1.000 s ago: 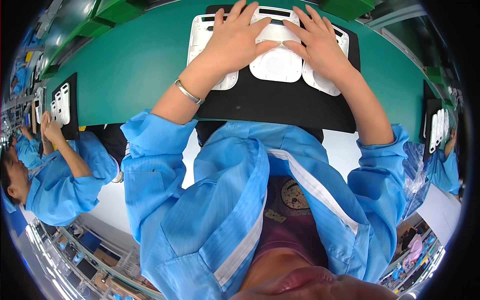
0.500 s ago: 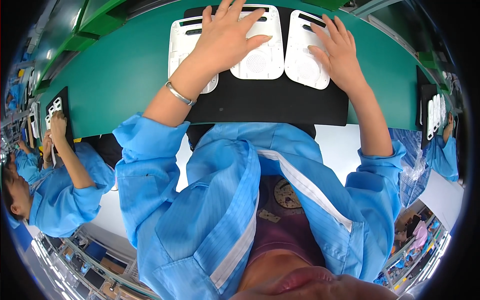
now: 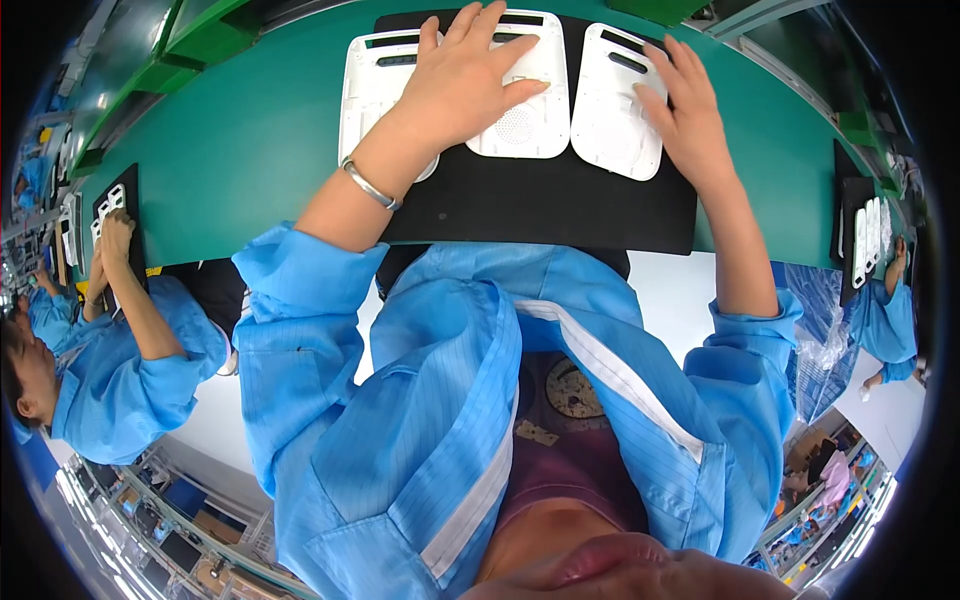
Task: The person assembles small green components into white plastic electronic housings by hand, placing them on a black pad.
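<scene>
Three white plastic housings lie side by side on a black mat [image 3: 560, 212]. The left housing [image 3: 368, 105] is partly covered by my left forearm. Over the middle housing [image 3: 530, 125], which has a round speaker grille and dark slots, my left hand [image 3: 465, 85] is spread with its fingers apart, reaching across from the left one. At the upper right edge of the right housing [image 3: 612, 110], my right hand [image 3: 690, 115] is open, thumb and fingers apart. Whether either palm presses on a housing I cannot tell. Neither hand grips anything.
The mat rests on a green worktable [image 3: 230, 150]. At the left, a co-worker [image 3: 130, 370] in blue handles white parts [image 3: 108, 205] on another mat. More white parts [image 3: 868, 240] stand at the far right near another person's sleeve [image 3: 885, 320]. Green frames [image 3: 185, 70] border the back.
My left hand has shifted slightly to the right over the middle housing. My right hand has moved a little right, uncovering more of the right housing. The co-worker's hands at left have moved closer together.
</scene>
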Demonstrator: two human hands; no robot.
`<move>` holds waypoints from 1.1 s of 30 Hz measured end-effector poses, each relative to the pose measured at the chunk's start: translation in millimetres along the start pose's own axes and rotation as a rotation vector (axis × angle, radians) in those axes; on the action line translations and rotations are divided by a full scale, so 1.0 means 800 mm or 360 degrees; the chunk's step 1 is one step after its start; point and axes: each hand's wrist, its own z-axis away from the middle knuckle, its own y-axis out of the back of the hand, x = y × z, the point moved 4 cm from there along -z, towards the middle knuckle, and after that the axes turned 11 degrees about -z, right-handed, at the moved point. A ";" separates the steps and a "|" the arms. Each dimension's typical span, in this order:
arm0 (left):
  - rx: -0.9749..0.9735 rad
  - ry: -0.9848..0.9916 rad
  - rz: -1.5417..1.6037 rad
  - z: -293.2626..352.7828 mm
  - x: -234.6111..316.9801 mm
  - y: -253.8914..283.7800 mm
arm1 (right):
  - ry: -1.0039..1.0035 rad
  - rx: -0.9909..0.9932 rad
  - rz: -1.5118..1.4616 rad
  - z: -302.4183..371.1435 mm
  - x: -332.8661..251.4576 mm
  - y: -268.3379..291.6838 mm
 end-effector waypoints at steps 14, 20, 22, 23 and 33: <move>0.0525 0.0306 -0.0112 0.098 -0.064 -0.022 | -0.1048 0.0197 -0.0626 0.083 0.042 0.058; 0.0617 0.0360 0.0044 0.107 -0.074 -0.020 | -0.1316 0.0124 -0.1193 0.073 0.044 0.042; 0.0638 0.0398 0.0155 0.129 -0.087 -0.013 | -0.1363 0.0095 -0.1378 0.063 0.033 0.035; 0.0691 0.0438 0.0163 0.139 -0.088 -0.005 | -0.1374 0.0115 -0.1378 0.062 0.037 0.030; 0.0776 0.0288 0.0397 0.205 -0.013 0.037 | -0.1236 -0.0540 -0.2033 -0.011 -0.098 -0.063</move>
